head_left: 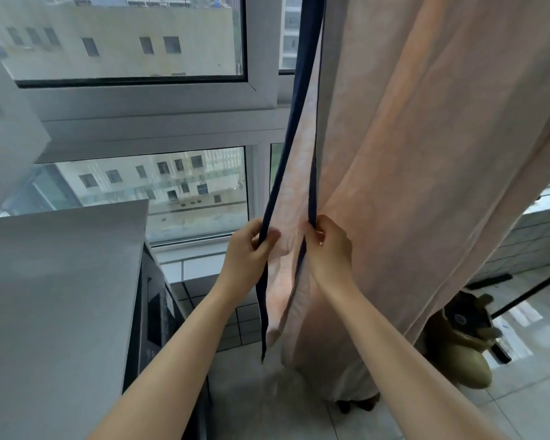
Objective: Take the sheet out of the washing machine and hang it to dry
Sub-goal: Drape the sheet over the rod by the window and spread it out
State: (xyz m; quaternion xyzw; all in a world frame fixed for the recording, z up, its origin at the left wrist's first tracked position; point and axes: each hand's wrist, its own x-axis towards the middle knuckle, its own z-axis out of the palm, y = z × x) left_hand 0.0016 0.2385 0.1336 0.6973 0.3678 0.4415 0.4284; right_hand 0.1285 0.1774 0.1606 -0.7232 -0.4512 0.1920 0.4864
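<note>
Your arms reach forward. Your left hand (246, 246) pinches one navy hem (275, 192) of the hanging sheet (426, 154); your right hand (329, 249) pinches the other hem (312, 188) just beside it. The sheet drapes from above down nearly to the tiled floor (267, 408). The washer (61, 296) stands at your left under the window (172, 122); bare floor lies between the two.

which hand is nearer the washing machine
Left. The left hand grips the sheet's dark edge just right of the washing machine. The right hand pinches the other dark edge, farther right.
</note>
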